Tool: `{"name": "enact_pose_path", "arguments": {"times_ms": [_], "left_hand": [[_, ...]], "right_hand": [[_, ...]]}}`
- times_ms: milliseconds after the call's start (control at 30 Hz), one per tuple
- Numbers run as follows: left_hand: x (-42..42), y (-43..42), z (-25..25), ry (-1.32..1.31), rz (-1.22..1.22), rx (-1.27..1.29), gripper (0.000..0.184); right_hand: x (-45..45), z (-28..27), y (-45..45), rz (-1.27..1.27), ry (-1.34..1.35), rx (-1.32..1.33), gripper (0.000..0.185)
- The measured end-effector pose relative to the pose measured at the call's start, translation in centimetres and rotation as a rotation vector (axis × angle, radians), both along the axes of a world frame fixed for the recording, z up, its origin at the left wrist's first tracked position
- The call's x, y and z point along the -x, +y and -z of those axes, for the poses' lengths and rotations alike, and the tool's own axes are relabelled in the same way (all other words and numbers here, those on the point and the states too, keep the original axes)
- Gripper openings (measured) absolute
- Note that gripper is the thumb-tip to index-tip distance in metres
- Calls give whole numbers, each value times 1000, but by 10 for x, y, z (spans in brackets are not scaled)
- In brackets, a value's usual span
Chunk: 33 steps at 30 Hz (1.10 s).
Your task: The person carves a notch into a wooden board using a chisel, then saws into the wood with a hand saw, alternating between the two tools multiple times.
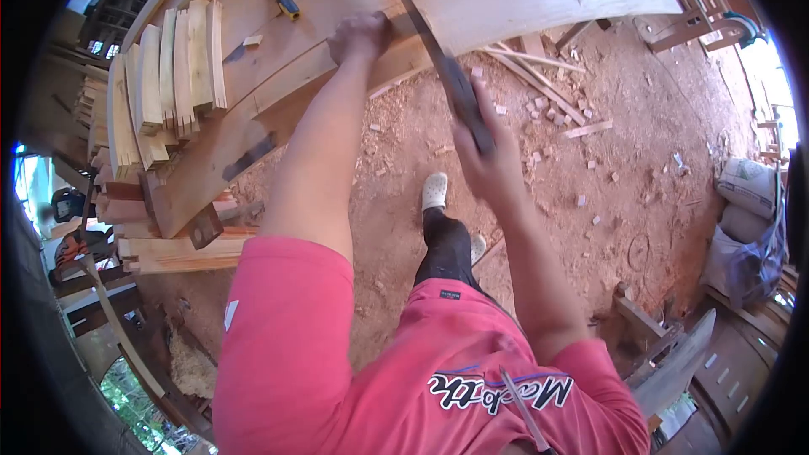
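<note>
My right hand [490,152] is wrapped round the dark handle of a long saw [430,42], whose blade points up and away over the bench edge. On the wooden bench [312,0], my left hand [361,36] presses with curled fingers on a piece of wood [403,27] beside the blade. Whether the blade touches the wood I cannot tell. A chisel with a yellow and blue handle [287,6] lies on the bench beyond my left hand. Several cut wood pieces [173,67] are lined up at the bench's left side.
Wood strips [543,84] and small offcuts lie on the shaving-covered floor [624,118]. Sacks [746,211] stand at the far right, and a wooden chair frame [695,17] at the upper right. More planks [181,253] are stacked below the bench at left.
</note>
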<state>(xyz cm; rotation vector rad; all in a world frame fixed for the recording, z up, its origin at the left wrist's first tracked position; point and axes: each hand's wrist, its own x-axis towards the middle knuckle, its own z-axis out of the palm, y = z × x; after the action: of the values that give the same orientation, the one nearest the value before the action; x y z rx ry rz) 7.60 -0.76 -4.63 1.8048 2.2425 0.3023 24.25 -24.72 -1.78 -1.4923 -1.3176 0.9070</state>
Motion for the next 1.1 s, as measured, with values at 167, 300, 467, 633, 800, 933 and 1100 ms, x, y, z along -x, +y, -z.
{"name": "enact_pose_path", "arguments": {"times_ms": [167,300,467,633,800,933,1100], "left_hand": [[3,7,8,-11,-30,52,58],[-3,2,0,5,-2,30,53],[3,2,4,44,54,-87,50],[2,2,11,6,-13,-54,51],[-2,-1,2,13,-19,1,52],[-2,-2,3,6,4,-32,52],[1,-6,-1,7,14,-38,53]], "right_hand": [[-49,-26,-229,-58,-5,172,62],[-49,-17,-190,-56,36,117,64],[2,6,26,-37,97,22,58],[-10,-9,-42,2,40,78,60],[-47,-36,-236,-6,13,246,64],[-46,-22,-178,-66,21,205,61],[3,-17,22,1,98,69,59]]}}
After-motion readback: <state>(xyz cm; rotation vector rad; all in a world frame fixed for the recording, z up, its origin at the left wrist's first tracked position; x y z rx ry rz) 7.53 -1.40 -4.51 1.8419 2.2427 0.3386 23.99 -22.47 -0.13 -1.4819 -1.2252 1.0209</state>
